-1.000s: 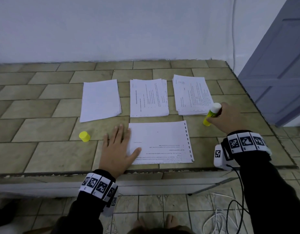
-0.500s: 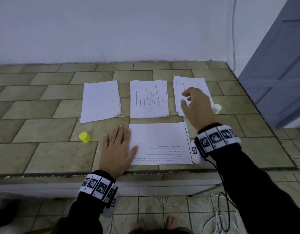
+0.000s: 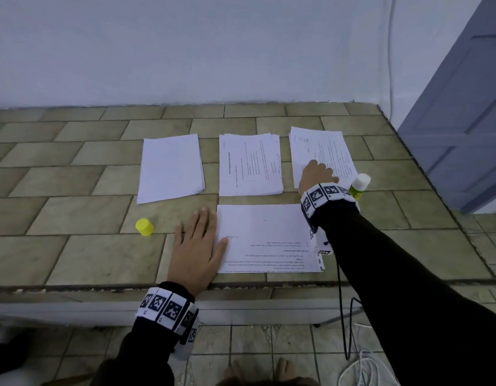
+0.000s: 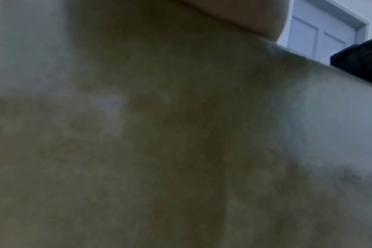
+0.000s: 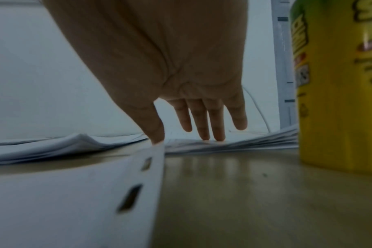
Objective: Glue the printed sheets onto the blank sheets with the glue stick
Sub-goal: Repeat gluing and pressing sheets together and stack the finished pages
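Three stacks lie in a row: blank sheets (image 3: 171,167) at left, printed sheets (image 3: 251,164) in the middle, more printed sheets (image 3: 322,149) at right. A single printed sheet (image 3: 269,238) lies in front. My left hand (image 3: 205,235) rests flat on the table, its thumb on that sheet's left edge. My right hand (image 3: 320,171) reaches onto the right stack's near-left corner; in the right wrist view its straight fingertips (image 5: 210,136) touch the top sheet. The uncapped glue stick (image 3: 359,186) stands upright just right of that hand. Its yellow cap (image 3: 144,227) sits left of my left hand.
The tiled table (image 3: 74,254) ends at a front edge below my left wrist and a right edge past the glue stick. A blue-grey door (image 3: 464,121) stands at right. White cables (image 3: 361,369) lie on the floor. The left wrist view is a blur of tile.
My right hand set the glue stick down upright beside the right stack, let go, and moved onto that stack's near corner. The left hand has stayed put.
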Demonstrator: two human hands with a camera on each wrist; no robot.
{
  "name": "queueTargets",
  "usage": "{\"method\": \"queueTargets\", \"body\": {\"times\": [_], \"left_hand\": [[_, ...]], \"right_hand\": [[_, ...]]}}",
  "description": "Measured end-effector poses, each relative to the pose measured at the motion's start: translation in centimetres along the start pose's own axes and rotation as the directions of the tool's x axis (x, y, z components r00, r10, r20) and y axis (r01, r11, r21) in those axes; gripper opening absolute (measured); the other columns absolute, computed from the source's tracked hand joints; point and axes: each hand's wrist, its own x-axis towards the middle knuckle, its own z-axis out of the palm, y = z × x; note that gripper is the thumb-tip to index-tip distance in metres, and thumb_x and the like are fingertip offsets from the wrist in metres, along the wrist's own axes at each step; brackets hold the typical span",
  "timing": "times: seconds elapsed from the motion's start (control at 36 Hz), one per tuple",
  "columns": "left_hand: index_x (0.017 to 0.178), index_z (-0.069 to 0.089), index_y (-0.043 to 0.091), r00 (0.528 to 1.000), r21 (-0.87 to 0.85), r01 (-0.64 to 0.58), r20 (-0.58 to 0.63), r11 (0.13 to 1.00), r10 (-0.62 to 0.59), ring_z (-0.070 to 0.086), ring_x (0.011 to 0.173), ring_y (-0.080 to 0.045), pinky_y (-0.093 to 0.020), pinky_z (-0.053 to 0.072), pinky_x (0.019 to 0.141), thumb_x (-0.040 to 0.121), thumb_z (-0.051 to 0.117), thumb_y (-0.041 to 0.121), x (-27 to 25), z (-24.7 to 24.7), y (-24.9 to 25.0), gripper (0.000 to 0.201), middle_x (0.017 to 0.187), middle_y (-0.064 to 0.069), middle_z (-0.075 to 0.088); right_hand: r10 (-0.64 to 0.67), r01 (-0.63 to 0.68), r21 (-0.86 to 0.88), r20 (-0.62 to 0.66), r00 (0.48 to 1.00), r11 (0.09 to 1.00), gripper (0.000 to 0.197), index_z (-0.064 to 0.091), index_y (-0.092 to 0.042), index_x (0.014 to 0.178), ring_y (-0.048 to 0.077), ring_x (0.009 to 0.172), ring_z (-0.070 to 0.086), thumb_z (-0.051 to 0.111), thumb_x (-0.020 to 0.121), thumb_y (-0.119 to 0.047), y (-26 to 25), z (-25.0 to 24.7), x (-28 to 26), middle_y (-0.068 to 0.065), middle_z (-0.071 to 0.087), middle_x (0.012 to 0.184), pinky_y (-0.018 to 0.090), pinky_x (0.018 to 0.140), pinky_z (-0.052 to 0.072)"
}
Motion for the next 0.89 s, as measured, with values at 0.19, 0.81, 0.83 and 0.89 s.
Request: {"method": "queueTargets", "body": {"times": [0.19, 0.81, 0.83, 0.89], "left_hand": [[0.158, 0.010, 0.017, 1.000, -0.002, -0.003, -0.013, 1.000, 0.003, 0.000, 0.152, -0.018, -0.046, -0.001, 0.122, 0.091, -0.001, 0.059, 0.0, 0.1, 0.0, 0.080, 0.165, -0.002, 0.005], [0.128, 0.054, 0.016, 0.925, -0.945, 0.078, -0.050, 0.318, -0.376, 0.067, 0.068, -0.013, -0.026, 0.053, 0.063, 0.103, 0.027, 0.046, 0.6, -3.1, 0.9, 0.048, 0.077, -0.001, 0.074], [0.130, 0.053, 0.014, 0.929, -0.955, 0.143, 0.038, 0.259, -0.369, 0.066, 0.060, -0.018, -0.027, 0.052, 0.054, 0.107, 0.026, 0.042, 0.9, -3.5, 0.9, 0.045, 0.073, -0.006, 0.073], [0.127, 0.054, 0.010, 0.935, -0.934, 0.245, 0.158, 0.258, -0.316, 0.063, 0.052, -0.020, -0.028, 0.050, 0.047, 0.107, 0.034, 0.035, 1.2, -4.2, 1.0, 0.037, 0.074, -0.010, 0.070]], "right_hand": [[-0.047, 0.048, -0.026, 0.013, 0.999, 0.999, 0.028, 0.047, -0.005, 0.122, 0.032, 0.119, 0.050, 0.050, 0.096, -0.014, 0.6, -1.1, 0.8, 0.015, 0.052, 0.125, 0.045, 0.099, 0.039], [-0.609, 0.590, 0.491, -0.143, 0.780, 0.641, 0.027, 0.067, -0.027, 0.105, 0.014, 0.126, 0.037, 0.074, 0.081, -0.017, 5.2, -2.3, -10.5, -0.001, 0.053, 0.124, 0.020, 0.091, 0.022], [-0.624, 0.601, 0.494, -0.142, 0.768, 0.628, 0.027, 0.067, -0.027, 0.103, 0.016, 0.123, 0.040, 0.075, 0.080, -0.017, 5.6, -2.1, -10.6, 0.001, 0.056, 0.119, 0.024, 0.093, 0.026], [-0.650, 0.627, 0.491, -0.151, 0.745, 0.605, 0.024, 0.069, -0.025, 0.100, 0.017, 0.117, 0.043, 0.075, 0.078, -0.017, 6.2, -1.7, -10.9, -0.003, 0.057, 0.111, 0.033, 0.095, 0.031]]}}
